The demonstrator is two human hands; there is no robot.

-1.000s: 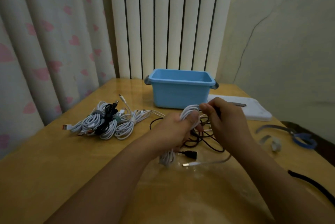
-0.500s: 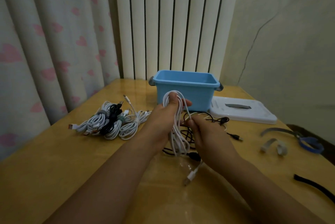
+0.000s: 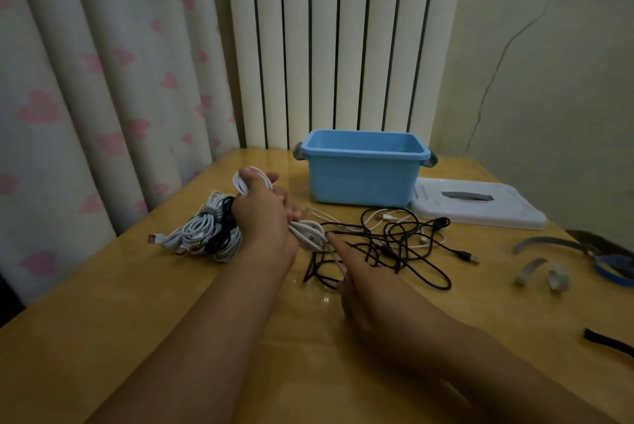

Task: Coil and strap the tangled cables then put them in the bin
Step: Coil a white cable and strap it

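White cable coil (image 3: 308,235) moved left, long axis now slanting up-left, gripped in left hand (image 3: 264,214). Right hand (image 3: 363,289) dropped lower, seemingly pinching the cable's tail.

Glossy varnished wood on the table (image 3: 103,338), catching pale reflections near the middle. Smooth matt blue plastic for the bin (image 3: 363,180), grey plastic at its handles. Smooth white plastic on the lid (image 3: 480,207) lying flat beside it. Slick white rubbery sheathing on the cable coil (image 3: 308,235) gripped in the left hand (image 3: 264,214); thin matt black sheathing on the loose tangle (image 3: 394,245), a small metal plug at one end. Soft cloth-like look to the grey and white straps (image 3: 542,274) at the right. Thin fabric, heart-printed, on the curtain (image 3: 85,80); smooth painted ribs on the radiator (image 3: 343,46); rough, cracked plaster on the wall (image 3: 549,80).
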